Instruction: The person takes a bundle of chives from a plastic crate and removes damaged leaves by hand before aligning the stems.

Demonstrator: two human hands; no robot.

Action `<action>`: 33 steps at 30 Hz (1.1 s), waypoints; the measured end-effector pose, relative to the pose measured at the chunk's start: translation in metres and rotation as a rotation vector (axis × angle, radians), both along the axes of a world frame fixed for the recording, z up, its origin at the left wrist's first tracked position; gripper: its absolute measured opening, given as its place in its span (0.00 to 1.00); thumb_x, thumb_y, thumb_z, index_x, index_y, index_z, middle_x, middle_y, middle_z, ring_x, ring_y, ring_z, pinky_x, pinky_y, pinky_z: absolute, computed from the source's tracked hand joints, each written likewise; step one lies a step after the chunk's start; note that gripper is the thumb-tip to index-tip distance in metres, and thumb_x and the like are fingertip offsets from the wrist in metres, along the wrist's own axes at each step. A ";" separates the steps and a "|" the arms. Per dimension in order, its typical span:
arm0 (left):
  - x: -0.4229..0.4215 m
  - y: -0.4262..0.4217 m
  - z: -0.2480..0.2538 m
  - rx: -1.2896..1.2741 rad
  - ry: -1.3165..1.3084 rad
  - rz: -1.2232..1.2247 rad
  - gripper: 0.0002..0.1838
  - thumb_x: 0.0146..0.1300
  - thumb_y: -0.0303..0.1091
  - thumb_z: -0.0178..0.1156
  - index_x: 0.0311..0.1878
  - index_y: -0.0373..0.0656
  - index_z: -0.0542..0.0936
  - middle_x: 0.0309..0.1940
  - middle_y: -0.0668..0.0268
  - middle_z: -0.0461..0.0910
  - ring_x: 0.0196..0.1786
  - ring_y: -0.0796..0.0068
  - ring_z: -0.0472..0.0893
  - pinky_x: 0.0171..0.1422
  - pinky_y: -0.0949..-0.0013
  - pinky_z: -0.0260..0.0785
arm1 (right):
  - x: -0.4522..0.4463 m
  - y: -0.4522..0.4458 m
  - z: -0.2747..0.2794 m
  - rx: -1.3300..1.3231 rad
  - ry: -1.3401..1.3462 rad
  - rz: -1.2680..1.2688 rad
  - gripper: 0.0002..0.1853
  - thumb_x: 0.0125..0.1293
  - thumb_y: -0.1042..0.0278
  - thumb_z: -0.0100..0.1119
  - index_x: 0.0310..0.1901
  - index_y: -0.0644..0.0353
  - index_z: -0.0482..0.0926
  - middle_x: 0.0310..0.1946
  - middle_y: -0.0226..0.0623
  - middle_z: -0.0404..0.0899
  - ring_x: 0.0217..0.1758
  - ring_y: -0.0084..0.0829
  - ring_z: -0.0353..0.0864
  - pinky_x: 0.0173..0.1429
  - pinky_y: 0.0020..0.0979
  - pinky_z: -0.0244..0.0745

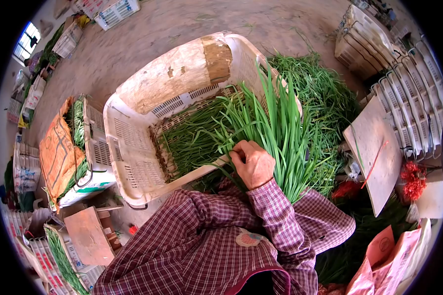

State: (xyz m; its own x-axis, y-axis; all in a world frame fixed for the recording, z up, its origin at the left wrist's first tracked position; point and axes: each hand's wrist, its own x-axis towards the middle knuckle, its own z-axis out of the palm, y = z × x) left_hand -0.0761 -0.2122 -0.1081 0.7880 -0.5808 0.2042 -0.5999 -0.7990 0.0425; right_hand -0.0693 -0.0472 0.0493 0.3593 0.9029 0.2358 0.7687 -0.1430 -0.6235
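Note:
My right hand (253,163) is closed in a pinch, back upward, at the near rim of a white plastic crate (133,189). Its thumb and fingers press on long green leaves at the left side of an upright, fanned bunch (275,128). My left hand is hidden; a plaid sleeve runs in behind my right wrist. Inside the crate, more green stalks (194,132) lie flat on the slatted bottom. A worn board-like sheet (167,73) covers the crate's far wall.
A large heap of greens (325,108) lies right of the crate. Beyond it are a tilted board (374,152), red ties (412,181) and stacked white crates (408,98). At the left stands a crate with an orange sack (61,152). A small wooden board (89,236) sits lower left.

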 end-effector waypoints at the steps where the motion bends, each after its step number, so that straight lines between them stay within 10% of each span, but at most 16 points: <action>1: 0.001 -0.001 0.002 -0.004 -0.001 -0.001 0.08 0.56 0.35 0.55 0.31 0.43 0.80 0.30 0.67 0.76 0.38 0.64 0.74 0.54 0.56 0.63 | 0.000 -0.002 0.003 0.021 0.038 -0.001 0.06 0.54 0.68 0.67 0.28 0.59 0.80 0.24 0.34 0.81 0.26 0.36 0.81 0.30 0.34 0.74; 17: 0.002 0.034 -0.009 0.063 -0.025 0.040 0.08 0.57 0.36 0.54 0.33 0.43 0.78 0.33 0.67 0.75 0.40 0.66 0.73 0.56 0.57 0.61 | 0.026 0.033 0.038 0.571 0.213 -0.087 0.05 0.68 0.71 0.56 0.37 0.61 0.71 0.24 0.36 0.78 0.21 0.24 0.74 0.24 0.24 0.74; 21: 0.000 0.016 -0.008 0.084 -0.052 0.036 0.08 0.57 0.36 0.54 0.33 0.44 0.77 0.33 0.68 0.74 0.40 0.66 0.73 0.56 0.58 0.61 | 0.079 0.017 0.071 0.841 0.758 -0.089 0.05 0.71 0.71 0.53 0.45 0.61 0.73 0.34 0.34 0.80 0.26 0.22 0.76 0.28 0.22 0.76; 26: -0.006 0.017 -0.010 0.087 -0.067 0.027 0.08 0.58 0.36 0.54 0.34 0.44 0.77 0.34 0.68 0.74 0.41 0.66 0.73 0.57 0.58 0.60 | 0.170 -0.049 0.044 0.927 1.478 -0.046 0.25 0.72 0.56 0.52 0.58 0.71 0.67 0.56 0.49 0.74 0.60 0.37 0.77 0.64 0.31 0.76; 29: -0.005 0.016 -0.011 0.095 -0.066 0.022 0.08 0.58 0.36 0.53 0.35 0.44 0.77 0.35 0.68 0.73 0.41 0.66 0.72 0.57 0.58 0.60 | 0.129 -0.055 0.018 0.637 1.479 -0.149 0.19 0.70 0.58 0.56 0.55 0.65 0.73 0.46 0.38 0.81 0.41 0.24 0.82 0.39 0.21 0.80; 33: -0.002 0.008 -0.009 0.096 -0.062 0.015 0.08 0.58 0.37 0.53 0.35 0.44 0.76 0.35 0.68 0.73 0.42 0.67 0.72 0.57 0.58 0.60 | 0.060 -0.039 0.020 0.197 0.806 0.008 0.07 0.65 0.68 0.61 0.41 0.59 0.82 0.28 0.32 0.83 0.23 0.24 0.80 0.24 0.23 0.75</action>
State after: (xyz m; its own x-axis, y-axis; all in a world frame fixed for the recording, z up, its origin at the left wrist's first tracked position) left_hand -0.0782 -0.2038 -0.1176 0.7846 -0.5879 0.1968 -0.5866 -0.8067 -0.0712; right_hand -0.0096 -0.0864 0.0695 0.4797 0.8752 0.0622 0.0755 0.0294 -0.9967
